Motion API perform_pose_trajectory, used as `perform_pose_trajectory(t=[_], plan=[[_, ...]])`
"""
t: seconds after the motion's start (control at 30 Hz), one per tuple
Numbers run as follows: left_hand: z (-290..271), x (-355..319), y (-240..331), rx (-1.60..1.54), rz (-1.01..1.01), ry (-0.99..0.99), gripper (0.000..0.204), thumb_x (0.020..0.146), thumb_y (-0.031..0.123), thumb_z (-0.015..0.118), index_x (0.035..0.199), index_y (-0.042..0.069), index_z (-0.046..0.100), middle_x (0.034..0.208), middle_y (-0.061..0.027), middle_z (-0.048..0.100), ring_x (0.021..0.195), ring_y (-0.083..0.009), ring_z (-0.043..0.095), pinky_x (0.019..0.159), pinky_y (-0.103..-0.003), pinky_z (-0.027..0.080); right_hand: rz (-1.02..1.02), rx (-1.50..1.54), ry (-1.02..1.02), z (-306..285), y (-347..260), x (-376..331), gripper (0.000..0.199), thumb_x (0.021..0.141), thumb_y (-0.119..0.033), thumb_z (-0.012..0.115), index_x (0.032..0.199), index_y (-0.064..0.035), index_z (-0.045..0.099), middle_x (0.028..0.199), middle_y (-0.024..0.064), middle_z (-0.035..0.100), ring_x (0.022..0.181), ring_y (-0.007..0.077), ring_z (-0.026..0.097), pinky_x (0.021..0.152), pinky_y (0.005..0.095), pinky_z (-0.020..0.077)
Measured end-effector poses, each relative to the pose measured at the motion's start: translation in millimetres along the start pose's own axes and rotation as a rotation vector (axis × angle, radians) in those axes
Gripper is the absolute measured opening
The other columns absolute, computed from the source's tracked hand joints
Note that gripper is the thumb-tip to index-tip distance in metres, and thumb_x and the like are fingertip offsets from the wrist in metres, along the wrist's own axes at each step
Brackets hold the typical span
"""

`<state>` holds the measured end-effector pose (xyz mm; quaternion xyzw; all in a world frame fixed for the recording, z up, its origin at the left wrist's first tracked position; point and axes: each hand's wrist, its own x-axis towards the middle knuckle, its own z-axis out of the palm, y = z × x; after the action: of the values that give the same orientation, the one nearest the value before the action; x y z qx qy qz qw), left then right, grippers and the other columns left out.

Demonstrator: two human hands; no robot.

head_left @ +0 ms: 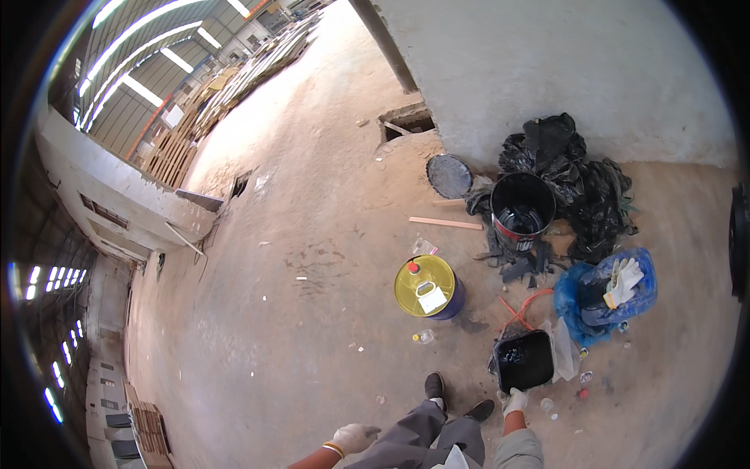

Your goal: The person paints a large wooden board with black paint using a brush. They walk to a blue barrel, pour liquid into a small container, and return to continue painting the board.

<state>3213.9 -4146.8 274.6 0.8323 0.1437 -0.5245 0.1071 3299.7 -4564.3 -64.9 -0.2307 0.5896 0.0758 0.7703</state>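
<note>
Overhead, almost everything sits on a wide dusty concrete floor (297,297) that runs up to a pale rendered wall (562,70) at the far right. Against that wall lies a heap of crumpled black plastic sheeting (586,180), and in front of it stands a tall black bucket with a red band (522,209), open, with dark liquid inside. Its round grey lid (448,176) lies flat to the left. Right of centre a blue plastic bag (601,301) holds a white work glove (623,281). Nearer the middle stands a round drum with a yellow top (426,287); a red cap sits at its far left edge and a white rectangular label with a handle lies on the top. Closest is a small square black tray (525,360) holding dark liquid, with an orange cord looping beyond it. The right hand (515,402), gloved in white, touches the tray's near rim; whether its fingers are closed on it I cannot tell. The left hand (353,438), also gloved, hangs loosely half-open over the floor, holding nothing.
</note>
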Motion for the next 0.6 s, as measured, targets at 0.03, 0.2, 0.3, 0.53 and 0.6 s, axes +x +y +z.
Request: perform_pose_trajectory(t=[0.03,0.2,0.3,0.53,0.6], plan=[[-1.1,-5.5,6.0,-0.040,-0.028,-0.054,0.046,0.101,0.046,0.047,0.142,0.033,0.063,0.128,-0.0068,0.073,0.119,-0.0322,0.068,0.101,-0.045,0.055,0.020,-0.003,0.025,0.6,-2.3,-4.0,0.067,0.092,0.006,0.051,0.148,-0.0306,0.047,0.128,0.0067,0.065,0.093,0.0329,0.069,0.067,0.0524,0.0630],[3.1,-11.5,15.9,-0.015,0.008,-0.056,0.047,0.100,0.048,0.047,0.142,0.032,0.064,0.128,-0.0075,0.073,0.119,-0.0329,0.068,0.101,-0.046,0.054,-0.181,-0.125,0.030,-23.9,-4.2,11.5,0.080,0.093,0.009,0.052,0.160,-0.0331,0.036,0.147,0.0040,0.055,0.101,0.0311,0.066,0.066,0.0473,0.0622],[-1.5,-5.3,17.1,-0.037,0.044,-0.014,0.047,0.100,0.048,0.048,0.141,0.032,0.064,0.128,-0.0080,0.073,0.118,-0.0343,0.068,0.101,-0.046,0.054,-0.311,-0.255,0.026,-39.6,-10.4,40.5,0.083,0.093,0.011,0.052,0.161,-0.0332,0.034,0.144,0.0047,0.057,0.103,0.0310,0.066,0.064,0.0468,0.0616],[-10.9,-9.8,19.8,-0.034,0.058,0.062,0.045,0.100,0.050,0.049,0.138,0.034,0.067,0.119,-0.0113,0.075,0.110,-0.0366,0.071,0.097,-0.048,0.056,-0.250,-0.093,-0.049,-35.7,-20.3,10.9,0.073,0.097,0.005,0.060,0.158,-0.0313,0.042,0.140,0.0076,0.061,0.102,0.0306,0.067,0.068,0.0478,0.0600],[-30.0,-6.6,22.5,0.058,0.033,0.088,0.041,0.099,0.050,0.050,0.132,0.036,0.071,0.116,-0.0120,0.076,0.105,-0.0384,0.072,0.093,-0.050,0.057,-0.279,-0.179,-0.081,-32.5,-20.1,-2.0,0.060,0.098,-0.009,0.067,0.154,-0.0187,0.048,0.141,0.0093,0.061,0.110,0.0309,0.065,0.083,0.0505,0.0584]])
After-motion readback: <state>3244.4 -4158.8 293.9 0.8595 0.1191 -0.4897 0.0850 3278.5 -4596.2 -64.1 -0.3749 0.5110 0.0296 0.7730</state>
